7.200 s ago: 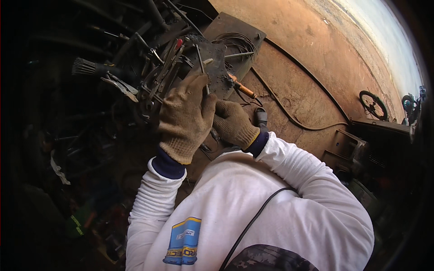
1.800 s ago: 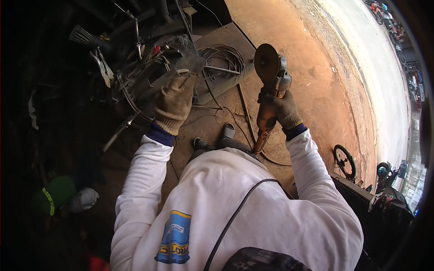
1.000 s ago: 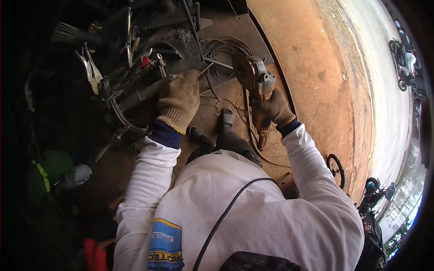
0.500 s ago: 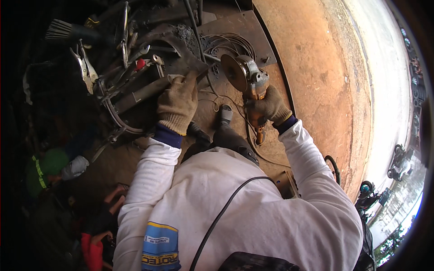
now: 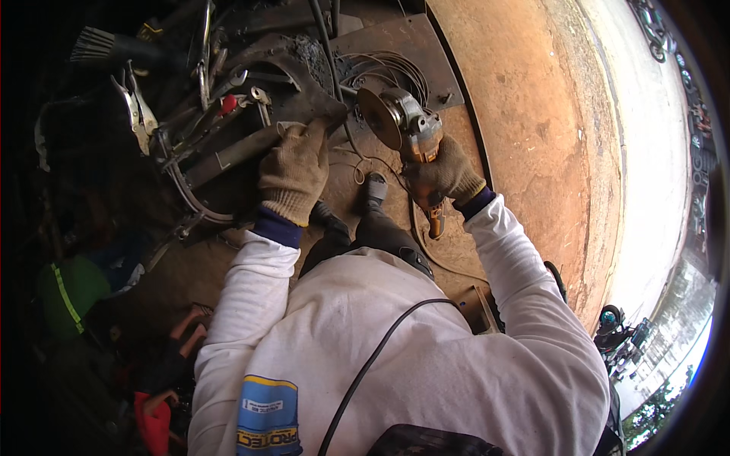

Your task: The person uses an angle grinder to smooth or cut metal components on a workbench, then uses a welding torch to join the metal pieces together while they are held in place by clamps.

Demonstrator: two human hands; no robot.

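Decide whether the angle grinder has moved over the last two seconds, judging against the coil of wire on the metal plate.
Yes. The angle grinder in the right hand has swung left and down toward the coil of wire, its disc now beside the left hand.
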